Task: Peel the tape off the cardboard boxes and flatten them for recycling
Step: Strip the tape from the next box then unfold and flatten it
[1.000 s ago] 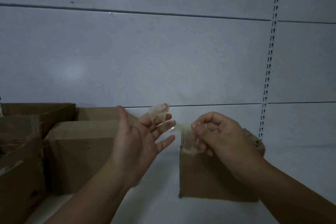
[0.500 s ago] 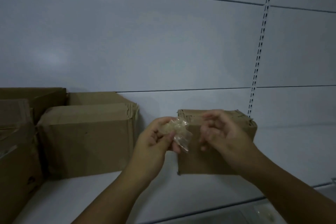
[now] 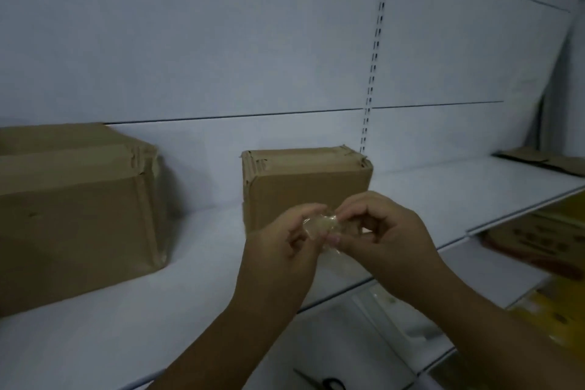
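A crumpled wad of clear tape (image 3: pixel 321 226) sits between my two hands, in front of a small cardboard box (image 3: pixel 304 180) that stands on the white shelf (image 3: pixel 205 263). My left hand (image 3: pixel 281 250) pinches the wad from the left with curled fingers. My right hand (image 3: pixel 383 237) pinches its right end with thumb and fingertips. A larger cardboard box (image 3: pixel 72 212) stands on the shelf at the left, partly cut off by the frame edge.
Flattened cardboard (image 3: pixel 544 161) lies at the far right of the shelf. Below the shelf edge are a red and yellow carton (image 3: pixel 538 241) and black-handled scissors (image 3: pixel 329 385). A slotted upright (image 3: pixel 375 51) runs up the back panel.
Both hands have come together on the tape and dropped lower in front of the small box. The view has swung right and down, bringing the shelf edge and lower shelf into sight.
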### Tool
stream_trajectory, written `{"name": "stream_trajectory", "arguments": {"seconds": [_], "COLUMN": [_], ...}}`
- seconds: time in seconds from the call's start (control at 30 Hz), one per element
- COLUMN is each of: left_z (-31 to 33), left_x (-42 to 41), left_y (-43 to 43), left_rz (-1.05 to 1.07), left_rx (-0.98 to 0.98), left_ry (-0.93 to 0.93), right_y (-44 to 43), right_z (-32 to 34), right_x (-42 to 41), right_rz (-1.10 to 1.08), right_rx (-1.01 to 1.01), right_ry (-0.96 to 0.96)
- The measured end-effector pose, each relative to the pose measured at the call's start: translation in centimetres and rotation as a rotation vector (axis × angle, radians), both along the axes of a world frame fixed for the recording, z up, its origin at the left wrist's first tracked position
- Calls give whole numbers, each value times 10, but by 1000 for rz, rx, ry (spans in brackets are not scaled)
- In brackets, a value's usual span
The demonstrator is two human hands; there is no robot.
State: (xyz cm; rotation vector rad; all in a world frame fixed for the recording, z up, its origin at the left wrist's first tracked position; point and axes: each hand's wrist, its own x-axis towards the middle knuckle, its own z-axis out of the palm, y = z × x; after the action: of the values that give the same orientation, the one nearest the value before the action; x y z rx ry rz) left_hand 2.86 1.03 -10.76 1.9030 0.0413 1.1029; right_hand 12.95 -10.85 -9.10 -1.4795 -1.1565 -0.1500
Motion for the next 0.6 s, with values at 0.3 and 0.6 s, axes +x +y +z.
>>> {"name": "stream_trajectory", "arguments": {"seconds": [0.3, 0.6], "left_z": [-27, -83], "left_x": [49, 112], "left_y": [-71, -137], "left_rz": [-665, -585], "left_rx": [-417, -712], "left_ry": [289, 440], "right_y": [-86, -165], "right_z": [-35, -92], "right_x": [26, 72], "right_rz": [-372, -313], "right_rx": [7, -126], "right_ry": [213, 595]}}
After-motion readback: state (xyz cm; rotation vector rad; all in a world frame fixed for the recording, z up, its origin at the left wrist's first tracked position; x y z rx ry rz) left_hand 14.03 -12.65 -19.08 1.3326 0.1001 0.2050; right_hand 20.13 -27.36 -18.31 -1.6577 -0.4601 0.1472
